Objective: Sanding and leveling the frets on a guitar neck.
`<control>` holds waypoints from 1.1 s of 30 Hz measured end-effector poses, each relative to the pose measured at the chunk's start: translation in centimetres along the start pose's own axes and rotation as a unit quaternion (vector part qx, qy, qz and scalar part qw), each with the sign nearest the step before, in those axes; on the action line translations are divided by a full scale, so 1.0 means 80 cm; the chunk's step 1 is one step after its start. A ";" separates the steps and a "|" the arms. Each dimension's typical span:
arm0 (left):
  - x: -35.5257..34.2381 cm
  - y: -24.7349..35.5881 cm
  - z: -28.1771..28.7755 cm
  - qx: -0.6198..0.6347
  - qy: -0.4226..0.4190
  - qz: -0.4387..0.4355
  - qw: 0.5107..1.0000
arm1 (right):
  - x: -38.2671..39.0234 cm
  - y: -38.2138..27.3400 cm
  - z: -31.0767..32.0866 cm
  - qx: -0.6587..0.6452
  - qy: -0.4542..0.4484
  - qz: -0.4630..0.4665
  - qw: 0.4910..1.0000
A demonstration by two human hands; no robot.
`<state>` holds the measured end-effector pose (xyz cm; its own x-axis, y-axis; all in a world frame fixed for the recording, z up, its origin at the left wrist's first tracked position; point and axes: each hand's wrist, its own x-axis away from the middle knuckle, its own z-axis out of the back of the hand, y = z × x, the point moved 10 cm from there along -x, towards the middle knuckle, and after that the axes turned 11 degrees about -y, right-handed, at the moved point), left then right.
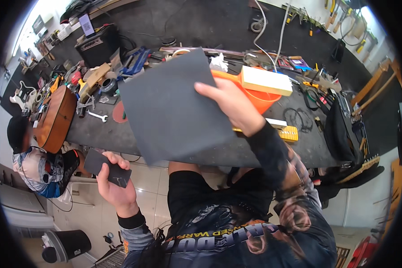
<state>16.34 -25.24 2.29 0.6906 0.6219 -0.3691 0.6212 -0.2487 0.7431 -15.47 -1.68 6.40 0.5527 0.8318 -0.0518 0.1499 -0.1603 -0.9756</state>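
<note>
My right hand (239,105) grips a large dark grey sheet of sandpaper (169,109) by its right edge, thumb on the face towards me. The sheet is raised over the near side of the workbench, slightly tilted, hiding part of the benchtop. Lower and to the left, my left hand (117,190) is closed on a small dark rectangular piece of sandpaper (98,164) with a pale mark near one corner. Behind my right hand stands an orange basin (265,106), with a pale yellow block (267,81) resting across it.
A dark workbench (94,130) carries a wrench (98,117), a yellow ridged piece (289,134) and many tools. An acoustic guitar body (56,118) stands at the left beside a seated person (40,167). A black bin (69,244) lies lower left; a guitar neck (359,169) juts at right.
</note>
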 end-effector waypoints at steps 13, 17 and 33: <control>-0.001 -0.040 0.016 -0.091 -0.005 0.056 0.994 | -0.054 0.089 -0.023 0.197 -0.016 0.028 0.980; -0.014 -0.083 -0.017 -0.173 -0.062 0.123 0.975 | 0.106 0.050 -0.008 0.414 0.003 0.097 0.905; -0.087 -0.256 -0.303 -0.535 -0.471 -0.022 0.702 | 0.286 -0.019 0.198 0.607 0.171 0.029 0.776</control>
<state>-10.14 -6.46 3.17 0.9308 -0.2795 -0.2355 0.3640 0.7674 0.5279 -16.05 25.99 3.32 0.7462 0.6186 -0.2458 -0.6505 0.5993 -0.4666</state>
